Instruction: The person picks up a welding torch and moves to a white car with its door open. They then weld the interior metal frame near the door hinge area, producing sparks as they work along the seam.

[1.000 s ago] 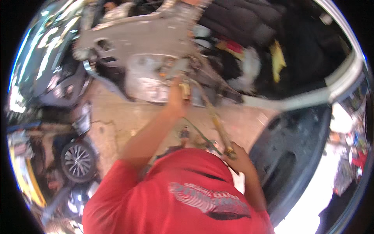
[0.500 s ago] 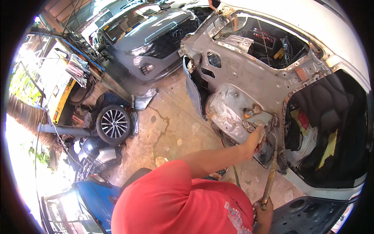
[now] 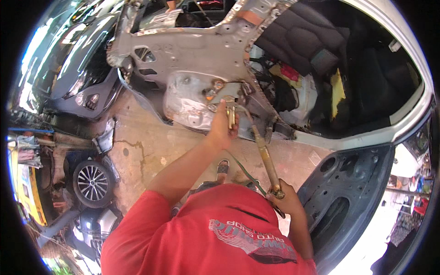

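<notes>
My left hand (image 3: 222,127) is closed around a short brass-coloured metal tool (image 3: 231,116), held upright against the bare wheel-arch panel (image 3: 185,98) of a stripped car body. I cannot make out the tool's exact kind. In my right hand (image 3: 287,200) is the rear end of a long brass gas torch (image 3: 266,160). Its thin bent neck (image 3: 248,114) reaches up and left to the top of that tool. No flame can be made out. Just left of the tool, a small orange-and-metal piece (image 3: 212,94) sits on the panel.
The rear door opening (image 3: 321,110) lies right of the panel, with a dark open door (image 3: 346,197) below. A green hose (image 3: 247,173) runs by my legs. A loose wheel (image 3: 93,183) and a dark grey car (image 3: 82,75) are at left. Concrete floor (image 3: 137,165) lies between.
My view has swung right, so the car body sits further left. The torch has come up from a steeper hang, its neck now beside the left-hand tool. Both hands keep their holds.
</notes>
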{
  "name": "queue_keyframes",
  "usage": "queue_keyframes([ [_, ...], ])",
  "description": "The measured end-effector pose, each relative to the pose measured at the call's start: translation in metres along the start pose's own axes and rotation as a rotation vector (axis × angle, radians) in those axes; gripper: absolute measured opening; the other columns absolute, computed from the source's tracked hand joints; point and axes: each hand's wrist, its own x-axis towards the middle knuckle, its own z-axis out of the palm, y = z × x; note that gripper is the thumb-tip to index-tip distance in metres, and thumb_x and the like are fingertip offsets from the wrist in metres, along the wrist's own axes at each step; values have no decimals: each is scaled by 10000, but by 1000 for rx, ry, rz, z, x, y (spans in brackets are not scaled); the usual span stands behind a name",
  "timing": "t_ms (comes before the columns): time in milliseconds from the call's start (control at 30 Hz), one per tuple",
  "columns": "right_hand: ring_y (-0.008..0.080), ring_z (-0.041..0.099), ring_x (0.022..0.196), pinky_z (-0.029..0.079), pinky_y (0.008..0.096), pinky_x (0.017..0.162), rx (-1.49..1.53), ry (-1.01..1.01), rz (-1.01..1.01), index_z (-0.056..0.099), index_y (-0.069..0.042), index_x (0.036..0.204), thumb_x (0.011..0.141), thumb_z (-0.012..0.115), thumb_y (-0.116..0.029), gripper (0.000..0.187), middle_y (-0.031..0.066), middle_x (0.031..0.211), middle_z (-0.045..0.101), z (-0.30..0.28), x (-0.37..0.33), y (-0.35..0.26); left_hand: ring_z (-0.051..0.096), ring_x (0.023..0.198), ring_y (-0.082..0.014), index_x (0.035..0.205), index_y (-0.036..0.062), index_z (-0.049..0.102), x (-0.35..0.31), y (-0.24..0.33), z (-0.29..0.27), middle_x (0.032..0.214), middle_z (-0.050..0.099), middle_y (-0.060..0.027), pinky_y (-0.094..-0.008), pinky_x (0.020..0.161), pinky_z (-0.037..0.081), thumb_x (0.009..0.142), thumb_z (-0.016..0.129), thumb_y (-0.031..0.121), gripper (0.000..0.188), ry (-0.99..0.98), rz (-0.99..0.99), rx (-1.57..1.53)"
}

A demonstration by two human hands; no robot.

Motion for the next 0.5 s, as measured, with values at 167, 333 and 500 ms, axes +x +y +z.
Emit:
queue_keyframes([
  [167, 157, 689, 722, 573, 344, 668, 42, -11, 74, 605, -27, 1096, 908, 830, -133, 312, 78, 865, 697, 7, -3, 6, 473, 530, -130, 860, 125, 583, 11, -1, -4, 698, 559, -9, -277, 428, 329, 1080, 501, 541, 478, -65, 15, -18],
  [333, 159, 687, 728, 571, 350, 675, 68, 35, 36, 606, -26, 1095, 907, 831, -134, 313, 81, 862, 694, 11, -4, 5, 474, 533, -125, 888, 137, 579, -5, -15, -14, 709, 561, -8, -278, 420, 326, 1087, 491, 510, 432, -39, -21, -69],
  [500, 172, 692, 696, 582, 346, 615, 92, -5, 29, 596, -10, 1117, 924, 830, -152, 335, 94, 873, 702, 11, -2, 11, 474, 534, -129, 901, 137, 582, -3, -3, -12, 716, 563, -2, -282, 431, 331, 1086, 470, 467, 394, -20, 4, -34],
])
